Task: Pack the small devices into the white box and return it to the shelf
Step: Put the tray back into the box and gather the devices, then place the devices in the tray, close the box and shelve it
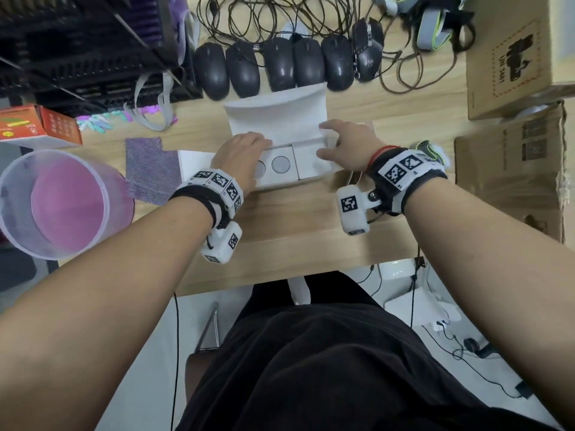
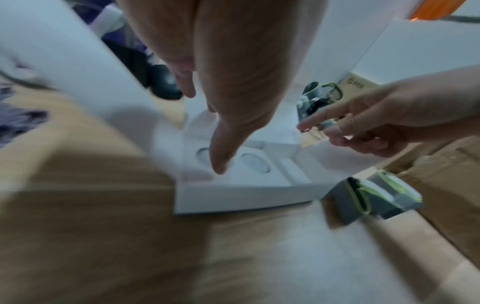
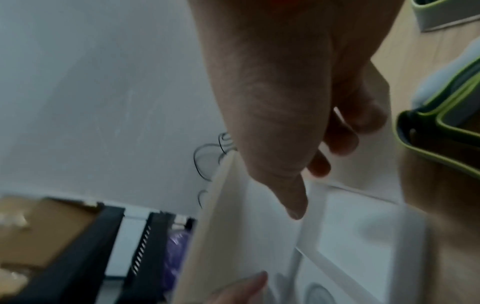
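The white box (image 1: 280, 182) lies open on the wooden table, its lid flap (image 1: 273, 119) standing up at the back. One round grey device (image 1: 281, 164) sits in the tray; a second (image 1: 260, 170) is half hidden under my left hand (image 1: 249, 147). A small white inner box (image 1: 311, 163) fills the right compartment. In the left wrist view my left thumb (image 2: 221, 160) points down onto the tray between the two discs (image 2: 255, 163). My right hand (image 1: 339, 138) is at the box's right end, fingers touching the flap's right edge, thumb (image 3: 293, 205) against the flap (image 3: 228, 236).
Several black mice (image 1: 280, 63) and tangled cables lie behind the box. A black shelf rack (image 1: 87, 48) stands at back left. Cardboard boxes (image 1: 513, 57) crowd the right. A translucent tub (image 1: 56, 203), purple cloth (image 1: 146, 169) and white sleeve (image 1: 196, 163) lie left. Grey-green straps (image 2: 376, 193) lie right.
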